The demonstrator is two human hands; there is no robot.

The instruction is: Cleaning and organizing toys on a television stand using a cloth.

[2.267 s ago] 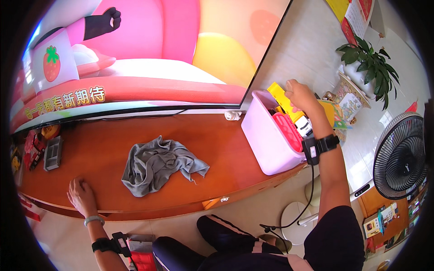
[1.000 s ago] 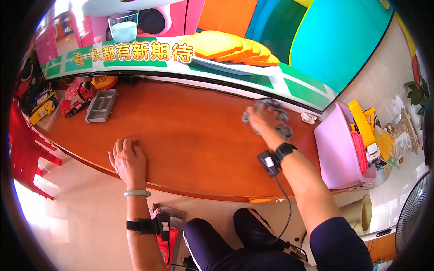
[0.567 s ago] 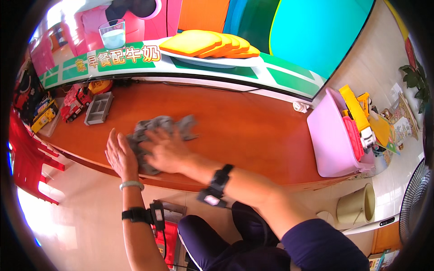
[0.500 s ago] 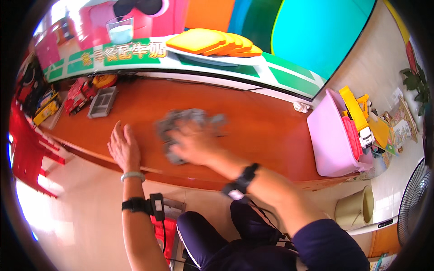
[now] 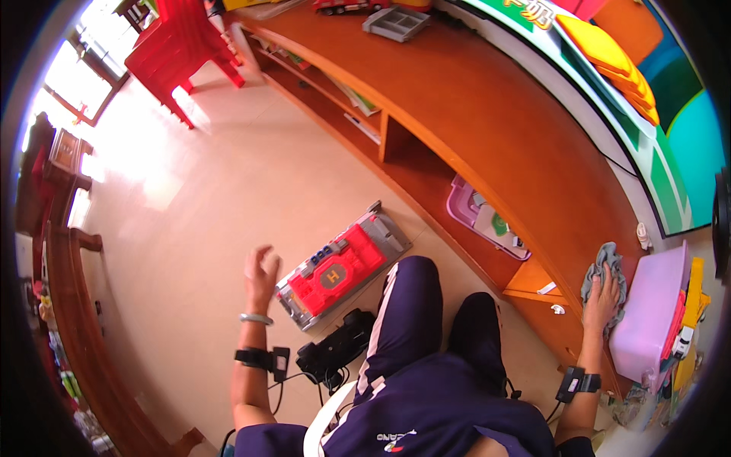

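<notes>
My right hand (image 5: pixel 601 299) lies on a crumpled grey cloth (image 5: pixel 611 263) at the right end of the long reddish-brown TV cabinet (image 5: pixel 495 129). Its fingers press into the cloth, close beside a pink plastic bin (image 5: pixel 647 312). To the left, away from the cabinet, my left hand (image 5: pixel 263 274) is held over the floor with nothing in it, fingers loosely bent and apart. The nearest thing to it is a red and grey toy playset (image 5: pixel 339 270) lying on the floor.
A black toy car (image 5: pixel 335 346) lies by my legs. Red plastic chairs (image 5: pixel 175 57) stand at the far left. A grey divided tray (image 5: pixel 396 24) sits on the cabinet's far end. A lilac basket (image 5: pixel 464 209) is on its lower shelf; the large screen (image 5: pixel 685 167) stands behind.
My right hand has moved the cloth from mid-cabinet to the right end, beside the bin. My left hand has left the cabinet edge and is over the floor. The view has turned left.
</notes>
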